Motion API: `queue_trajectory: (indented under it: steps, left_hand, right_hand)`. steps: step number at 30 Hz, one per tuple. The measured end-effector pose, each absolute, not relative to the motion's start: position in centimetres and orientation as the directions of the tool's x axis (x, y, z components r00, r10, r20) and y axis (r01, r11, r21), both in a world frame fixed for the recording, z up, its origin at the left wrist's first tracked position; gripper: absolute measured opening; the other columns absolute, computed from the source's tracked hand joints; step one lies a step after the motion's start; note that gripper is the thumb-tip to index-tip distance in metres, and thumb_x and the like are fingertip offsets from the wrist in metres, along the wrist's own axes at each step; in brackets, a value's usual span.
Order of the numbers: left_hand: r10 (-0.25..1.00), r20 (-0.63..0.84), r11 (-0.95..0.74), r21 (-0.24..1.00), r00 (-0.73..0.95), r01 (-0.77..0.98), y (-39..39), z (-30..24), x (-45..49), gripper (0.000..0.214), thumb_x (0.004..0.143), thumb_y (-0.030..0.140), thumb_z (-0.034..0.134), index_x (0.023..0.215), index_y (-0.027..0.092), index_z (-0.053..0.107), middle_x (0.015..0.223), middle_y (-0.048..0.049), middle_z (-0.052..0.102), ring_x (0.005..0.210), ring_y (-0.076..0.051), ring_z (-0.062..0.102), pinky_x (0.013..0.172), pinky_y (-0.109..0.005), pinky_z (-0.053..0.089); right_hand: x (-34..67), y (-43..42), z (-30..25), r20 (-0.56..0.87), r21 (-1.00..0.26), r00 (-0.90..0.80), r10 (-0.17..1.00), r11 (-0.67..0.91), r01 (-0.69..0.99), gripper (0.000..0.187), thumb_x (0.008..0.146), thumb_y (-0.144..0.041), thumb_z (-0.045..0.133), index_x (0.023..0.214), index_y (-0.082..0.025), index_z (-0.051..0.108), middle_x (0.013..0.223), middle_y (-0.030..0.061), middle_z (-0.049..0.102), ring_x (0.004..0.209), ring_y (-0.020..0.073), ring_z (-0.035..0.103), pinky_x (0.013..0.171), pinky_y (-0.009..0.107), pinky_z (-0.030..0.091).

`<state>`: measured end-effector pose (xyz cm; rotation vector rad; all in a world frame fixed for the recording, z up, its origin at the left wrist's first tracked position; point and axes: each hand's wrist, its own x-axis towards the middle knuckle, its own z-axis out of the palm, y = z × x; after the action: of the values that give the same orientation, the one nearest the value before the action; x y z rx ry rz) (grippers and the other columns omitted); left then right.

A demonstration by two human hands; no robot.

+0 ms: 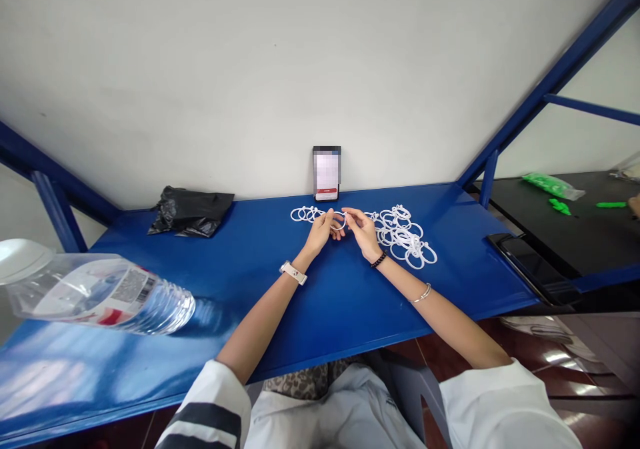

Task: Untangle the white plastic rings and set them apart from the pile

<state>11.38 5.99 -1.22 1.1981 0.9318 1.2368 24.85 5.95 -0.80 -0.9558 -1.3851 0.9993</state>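
Between my two hands is a white plastic ring (339, 227), held above the blue table. My left hand (321, 230) grips its left side, fingers curled around it. With thumb and fingertips, my right hand (363, 233) pinches the ring's upper right edge. A short row of similar white rings (303, 214) lies just behind my left hand. To the right of my right hand spreads a heap of loose white rings (403, 235), several overlapping, each with a small knob or loop on it.
A phone (327, 172) leans upright on the wall behind my hands. A crumpled black plastic bag (193, 212) lies back left. A large clear bottle (110, 292) stands at the left. A black phone-like object (530, 269) rests on the right edge. Green items (553, 185) lie on the neighbouring black table.
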Motion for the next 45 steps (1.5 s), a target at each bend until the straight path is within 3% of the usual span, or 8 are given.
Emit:
queue_trajectory:
  steps: [4,12,19,23,33,39,45]
  left_hand:
    - [0.986,0.09,-0.062,0.979,0.14,-0.195,6.05,-1.27,11.38,0.057,0.082,0.069,0.046,0.08,0.014,0.06,0.055,-0.0043,0.063,0.043,-0.012,0.055,0.044,-0.025,0.039]
    - [0.983,0.135,-0.11,0.974,0.121,-0.196,6.27,-1.62,11.38,0.049,0.084,0.062,0.05,0.087,0.015,0.062,0.06,-0.0022,0.063,0.048,-0.011,0.056,0.048,-0.024,0.042]
    - [0.969,0.167,-0.146,0.982,0.184,-0.123,5.76,-1.22,11.48,0.044,0.073,0.046,0.071,0.103,0.016,0.057,0.068,0.001,0.061,0.054,-0.008,0.055,0.053,-0.021,0.042]
    - [0.961,0.174,-0.154,0.982,0.213,-0.107,5.62,-1.24,11.52,0.048,0.07,0.042,0.075,0.106,0.017,0.056,0.072,0.0022,0.06,0.058,-0.008,0.055,0.055,-0.021,0.043]
    - [0.963,0.182,-0.159,0.979,0.2,-0.126,5.74,-1.47,11.57,0.048,0.067,0.045,0.077,0.096,0.017,0.052,0.066,0.0035,0.06,0.056,-0.008,0.055,0.057,-0.022,0.043]
    - [0.983,0.162,-0.152,0.982,0.09,-0.109,5.63,-1.49,11.65,0.051,0.061,0.046,0.08,0.087,0.019,0.045,0.062,0.0062,0.057,0.053,-0.009,0.054,0.056,-0.023,0.043]
    - [0.982,0.179,-0.175,0.982,0.062,-0.074,5.42,-1.34,11.68,0.051,0.061,0.047,0.08,0.082,0.019,0.042,0.06,0.0068,0.054,0.053,-0.009,0.054,0.055,-0.022,0.041]
  right_hand:
    - [24.94,5.99,-0.8,0.295,-0.956,-0.07,0.953,0.293,-0.03,0.033,0.08,-0.048,0.063,0.102,-0.025,0.07,0.106,0.005,0.068,0.081,0.0181,0.06,0.075,0.033,0.049]
    - [24.82,5.98,-0.73,0.267,-0.963,-0.033,0.963,0.266,-0.036,0.032,0.078,-0.051,0.064,0.093,-0.023,0.07,0.093,0.0042,0.069,0.076,0.0179,0.059,0.067,0.031,0.048]
    - [25.01,6.18,-0.94,0.23,-0.971,0.017,0.973,0.23,-0.065,0.032,0.075,-0.052,0.066,0.088,-0.023,0.067,0.086,0.0032,0.068,0.073,0.0172,0.059,0.066,0.03,0.047]
    - [25.06,6.35,-1.22,0.207,-0.974,0.017,0.978,0.208,-0.092,0.034,0.074,-0.053,0.067,0.088,-0.022,0.066,0.088,0.0034,0.068,0.074,0.017,0.059,0.066,0.03,0.048]
    - [24.97,6.07,-0.7,0.123,-0.981,-0.037,0.992,0.116,-0.154,0.033,0.074,-0.049,0.065,0.093,-0.023,0.068,0.079,0.0013,0.064,0.074,0.018,0.059,0.066,0.031,0.046]
    - [24.83,5.76,-0.42,0.093,-0.976,-0.092,0.991,0.073,-0.206,0.031,0.075,-0.037,0.061,0.102,-0.024,0.065,0.073,-0.0017,0.064,0.069,0.0158,0.058,0.066,0.029,0.045]
    - [24.81,5.74,-0.38,0.076,-0.972,-0.1,0.992,0.051,-0.228,0.028,0.073,-0.032,0.061,0.099,-0.023,0.064,0.07,-0.0023,0.064,0.067,0.0164,0.059,0.067,0.03,0.047]
